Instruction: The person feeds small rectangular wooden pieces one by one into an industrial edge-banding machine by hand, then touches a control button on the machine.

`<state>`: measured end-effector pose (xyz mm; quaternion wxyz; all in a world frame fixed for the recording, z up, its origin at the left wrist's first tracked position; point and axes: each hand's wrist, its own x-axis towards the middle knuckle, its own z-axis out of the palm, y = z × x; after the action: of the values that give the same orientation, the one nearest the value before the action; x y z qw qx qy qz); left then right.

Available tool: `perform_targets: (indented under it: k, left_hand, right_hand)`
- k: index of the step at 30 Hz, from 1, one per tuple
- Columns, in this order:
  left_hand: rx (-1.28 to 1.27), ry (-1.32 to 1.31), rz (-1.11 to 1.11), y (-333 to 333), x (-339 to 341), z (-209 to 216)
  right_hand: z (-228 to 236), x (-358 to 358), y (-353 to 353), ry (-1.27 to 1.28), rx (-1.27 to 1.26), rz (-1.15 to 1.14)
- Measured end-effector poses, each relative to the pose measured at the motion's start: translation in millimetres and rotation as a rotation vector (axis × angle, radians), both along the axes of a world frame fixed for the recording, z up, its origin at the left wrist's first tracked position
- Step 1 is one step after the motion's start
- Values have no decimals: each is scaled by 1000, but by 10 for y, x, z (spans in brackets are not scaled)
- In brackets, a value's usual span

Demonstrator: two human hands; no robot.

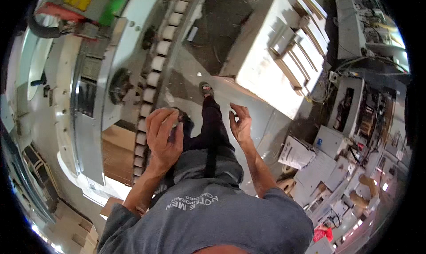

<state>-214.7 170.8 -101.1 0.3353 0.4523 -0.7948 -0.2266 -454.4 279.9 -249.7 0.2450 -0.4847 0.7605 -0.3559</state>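
My left hand (163, 136) hovers beside the row of white rollers (152, 79), its fingers loosely curled and the thumb standing apart from them. I see nothing held in it. My right hand (241, 124) is raised to the right of my legs, fingers bent and apart, with nothing between them. Ahead of it to the right lies a large white board stack (259, 69). Several narrow white-faced strips (299, 61) with brown edges rest on top of it. Neither hand touches the boards or the rollers.
A long machine with a metal side panel (95, 138) runs along the left, a dark round knob (120, 86) on it. A brown cardboard box (119, 149) is by the rollers. At right stand grey machine cabinets (330, 140) and a white printed sheet (296, 152). Cables trail nearby.
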Motion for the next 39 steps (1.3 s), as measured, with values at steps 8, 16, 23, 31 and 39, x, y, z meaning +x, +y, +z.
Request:
perform_targets:
  k: [8,16,23,31,39]
  left_hand:
    - [74,105,-180,-516,-2090,-590]
    - [95,-237,-268,-1323,-3813,-1226]
    - [97,-295,-226,-1670,-3869,-1466]
    - [233,-361,-284,-1711,-3945,-1592]
    - [484,78,-198,-1142,-2773,-721]
  right_hand:
    - [-60,-436,216,-123,-5,-70]
    - [29,-1102,214,-227,63,-43]
    - [-63,-1403,260,-339,98,-33]
    - [-99,-1520,254,-353,161,55]
    - [72,-1276,163,-294,245,215]
